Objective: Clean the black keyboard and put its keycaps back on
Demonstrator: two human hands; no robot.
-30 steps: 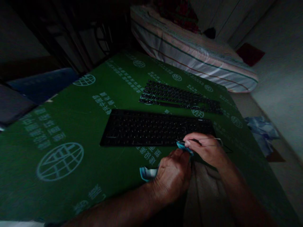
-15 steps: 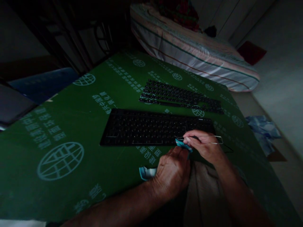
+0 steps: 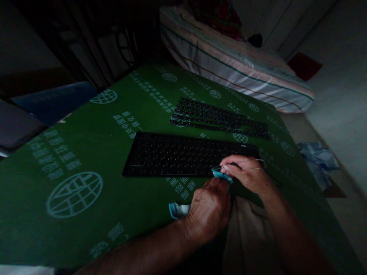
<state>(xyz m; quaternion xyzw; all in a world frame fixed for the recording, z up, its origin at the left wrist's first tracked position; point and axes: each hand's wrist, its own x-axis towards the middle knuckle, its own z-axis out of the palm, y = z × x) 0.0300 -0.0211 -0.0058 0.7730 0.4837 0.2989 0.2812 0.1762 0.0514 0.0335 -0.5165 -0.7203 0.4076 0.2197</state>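
Includes bent-wire tool [image 3: 260,160] pinched in right hand [image 3: 243,172], just beside teal-and-white cloth [image 3: 222,175] gripped in curled left hand [image 3: 210,206]. Adds black keyboard [image 3: 174,156] directly beyond, partly hidden by right hand, and keycaps [image 3: 216,112] in rows farther back on green table [image 3: 129,202].

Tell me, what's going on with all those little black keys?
Someone is working with both hands. The left hand grips a crumpled blue-and-white piece, and the right hand pinches a thin bent wire with its tip close to that piece. A black keyboard lies just beyond them, and the loose keys sit in rows farther back on the green table.
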